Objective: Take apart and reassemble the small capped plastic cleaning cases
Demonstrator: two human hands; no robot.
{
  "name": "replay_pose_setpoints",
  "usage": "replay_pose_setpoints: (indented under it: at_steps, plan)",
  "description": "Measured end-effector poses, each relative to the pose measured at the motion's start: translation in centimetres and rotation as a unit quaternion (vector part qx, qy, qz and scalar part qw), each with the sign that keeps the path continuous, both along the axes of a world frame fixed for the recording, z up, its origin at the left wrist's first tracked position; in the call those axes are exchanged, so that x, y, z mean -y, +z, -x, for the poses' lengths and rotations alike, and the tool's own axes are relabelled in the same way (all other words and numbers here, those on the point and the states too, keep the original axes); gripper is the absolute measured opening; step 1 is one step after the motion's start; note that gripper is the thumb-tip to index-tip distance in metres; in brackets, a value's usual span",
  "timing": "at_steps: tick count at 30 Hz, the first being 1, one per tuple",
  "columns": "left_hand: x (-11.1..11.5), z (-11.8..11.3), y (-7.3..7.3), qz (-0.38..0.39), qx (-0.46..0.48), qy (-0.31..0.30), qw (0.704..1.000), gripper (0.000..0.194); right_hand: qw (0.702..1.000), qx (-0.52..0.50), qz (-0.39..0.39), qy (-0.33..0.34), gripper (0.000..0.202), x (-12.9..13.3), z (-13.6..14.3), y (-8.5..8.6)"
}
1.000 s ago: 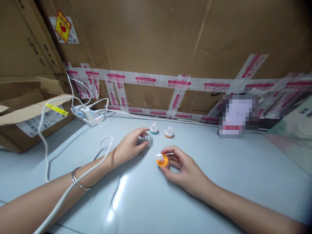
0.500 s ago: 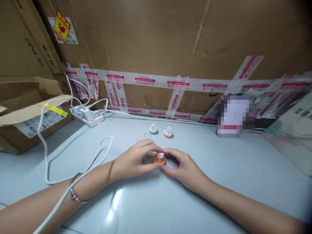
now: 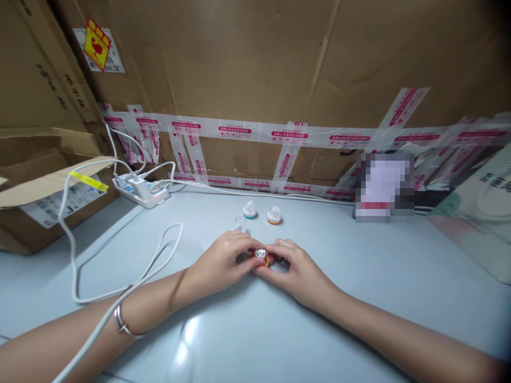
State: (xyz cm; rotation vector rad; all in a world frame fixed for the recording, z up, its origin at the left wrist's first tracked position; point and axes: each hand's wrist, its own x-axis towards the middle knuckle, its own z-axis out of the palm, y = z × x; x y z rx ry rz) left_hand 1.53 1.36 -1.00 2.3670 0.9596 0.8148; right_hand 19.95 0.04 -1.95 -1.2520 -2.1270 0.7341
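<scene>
Between my two hands sits a small orange ring-shaped base (image 3: 266, 261) with a white piece (image 3: 261, 254) on top. My left hand (image 3: 225, 259) pinches the white piece between thumb and fingertips. From the other side, the thumb and fingers of my right hand (image 3: 294, 267) close round the orange base. Fingers cover part of both pieces. Just behind stand a white piece with a teal rim (image 3: 249, 210) and a white piece with an orange rim (image 3: 274, 215). A clear round item (image 3: 241, 223) lies beyond my left fingers.
A white power strip (image 3: 141, 192) with plugs sits at the back left beside an open cardboard box (image 3: 59, 197). A white cable (image 3: 74, 255) loops over my left forearm. At the back right stands a pixelated object (image 3: 383, 186). A large taped carton (image 3: 239, 64) forms the back.
My left thumb and fingers have closed in on the white piece, and my hands now cover more of the orange base. The camera view has shifted slightly.
</scene>
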Motion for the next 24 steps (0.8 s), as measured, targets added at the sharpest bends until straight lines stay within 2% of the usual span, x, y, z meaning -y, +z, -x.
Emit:
replay_pose_setpoints:
  at_steps: [6,11,14,18,22,24]
  plan:
    - [0.3,-0.2,-0.8,-0.035,0.044,0.015,0.998,0.013,0.999,0.023,-0.018,0.019,0.011,-0.1,0.3,0.1]
    - [0.0,-0.1,-1.6,-0.157,0.013,-0.012,0.988,0.014,0.999,0.027,-0.029,0.021,0.014,0.0,0.2,0.1]
    - [0.0,0.0,-1.5,-0.196,0.041,0.023,0.98,0.012,0.999,0.022,-0.024,0.026,0.014,0.0,0.2,0.1]
    - [0.3,-0.1,-0.8,-0.169,0.03,0.01,0.985,0.015,0.999,0.014,-0.028,0.026,0.016,0.0,0.2,0.0]
    - [0.2,0.2,-0.4,-0.096,0.054,0.036,0.993,0.01,0.999,0.007,-0.03,0.014,0.009,0.0,0.1,0.1]
    - [0.1,0.5,-0.3,-0.049,0.057,0.044,0.996,0.008,1.0,0.007,-0.03,-0.001,0.011,-0.1,0.0,0.0]
